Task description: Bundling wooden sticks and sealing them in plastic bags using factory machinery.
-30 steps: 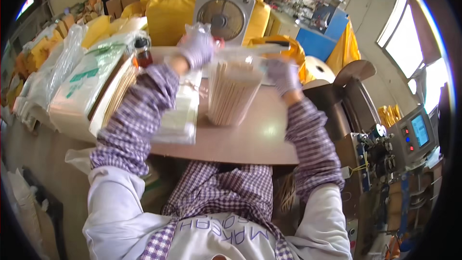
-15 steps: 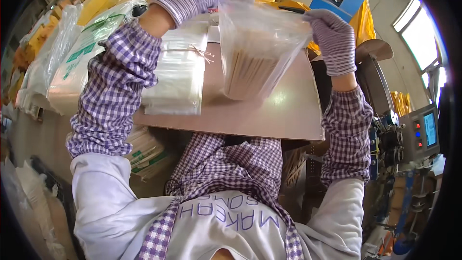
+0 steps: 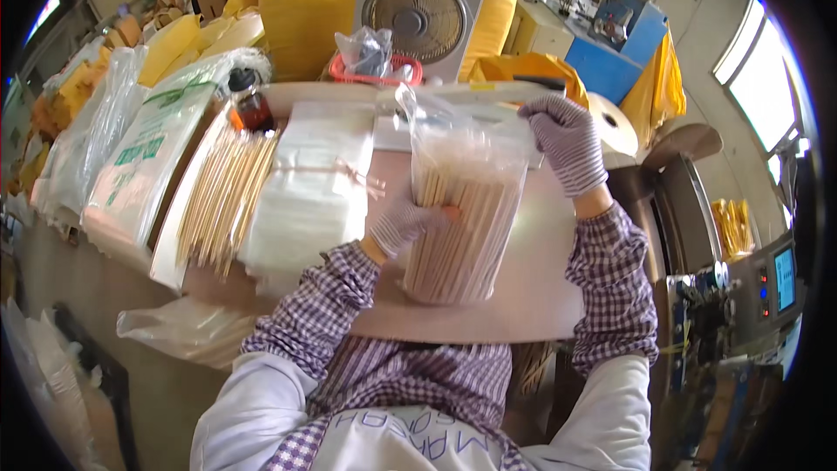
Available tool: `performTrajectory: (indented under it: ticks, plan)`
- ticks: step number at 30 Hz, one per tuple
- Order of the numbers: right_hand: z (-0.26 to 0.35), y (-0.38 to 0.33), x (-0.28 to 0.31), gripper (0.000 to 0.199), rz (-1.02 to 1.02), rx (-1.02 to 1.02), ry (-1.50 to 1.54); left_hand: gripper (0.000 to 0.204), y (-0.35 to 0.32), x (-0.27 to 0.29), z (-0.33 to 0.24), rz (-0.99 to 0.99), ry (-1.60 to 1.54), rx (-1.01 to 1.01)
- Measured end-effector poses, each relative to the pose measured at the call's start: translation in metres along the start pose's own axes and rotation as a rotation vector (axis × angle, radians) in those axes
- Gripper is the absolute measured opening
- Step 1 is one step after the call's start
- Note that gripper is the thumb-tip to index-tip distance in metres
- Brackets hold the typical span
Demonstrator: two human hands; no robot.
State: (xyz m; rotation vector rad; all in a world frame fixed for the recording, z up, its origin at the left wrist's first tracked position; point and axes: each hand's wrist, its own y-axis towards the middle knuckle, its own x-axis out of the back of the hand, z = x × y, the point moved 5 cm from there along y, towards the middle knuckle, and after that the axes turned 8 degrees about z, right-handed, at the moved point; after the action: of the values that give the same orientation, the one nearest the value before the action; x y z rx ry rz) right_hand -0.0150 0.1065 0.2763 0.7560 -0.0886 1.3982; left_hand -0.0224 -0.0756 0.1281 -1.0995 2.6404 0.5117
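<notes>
A clear plastic bag (image 3: pixel 460 249) full of thin wooden sticks stands nearly upright over the tabletop, its loose top above the sticks. My left hand (image 3: pixel 408 225), in a striped glove with bare fingertips, holds the bag's left side about halfway up; the thumb presses on the front and the other fingers are mostly hidden. At the bag's upper right corner, my right hand (image 3: pixel 568 146) is closed on the plastic edge. Left of the bag lies a stack of flat clear bags (image 3: pixel 301 218) tied with string. Beyond that stack, loose wooden sticks (image 3: pixel 225 196) lie in a shallow pale tray.
A dark bottle (image 3: pixel 253 109) stands behind the loose sticks. At the table's back are a red basket (image 3: pixel 379 74), a box fan (image 3: pixel 417 22) and a white roll (image 3: pixel 613 125). Packed plastic bundles (image 3: pixel 144 161) line the left; a machine with a screen (image 3: pixel 779 283) stands right.
My left hand has gone from the bag's upper left edge down to its side. The bag now appears lower in view, the right hand still at its upper corner. The view has tilted up.
</notes>
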Motion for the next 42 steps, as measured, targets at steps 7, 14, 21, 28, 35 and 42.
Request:
performTrajectory:
  ticks: [7, 14, 21, 28, 35, 42]
  plan:
    - [-0.187, 0.115, 0.066, 0.058, -0.554, 0.119, -0.639, 0.036, 0.065, 0.020, 0.073, 0.020, -0.336, 0.172]
    - [-0.157, 0.171, 0.085, 0.060, -0.210, 0.091, -0.433, 0.031, 0.136, 0.090, 0.093, -0.215, -0.113, 0.171]
    - [-0.217, 0.081, 0.005, 0.083, 0.305, -0.459, -1.086, 0.058, 0.139, 0.128, 0.123, -0.466, 0.288, 0.265]
    - [-0.224, 0.075, -0.011, 0.080, 0.261, -0.517, -1.022, 0.087, 0.039, 0.076, 0.115, -0.640, 0.525, 0.185]
    - [-0.225, 0.063, -0.004, 0.085, 0.224, -0.496, -1.048, 0.077, -0.083, -0.019, 0.094, -0.519, 1.218, -0.046]
    - [-0.208, 0.053, -0.007, 0.079, 0.198, -0.452, -0.989, 0.075, -0.119, -0.023, 0.106, -0.665, 1.004, -0.102]
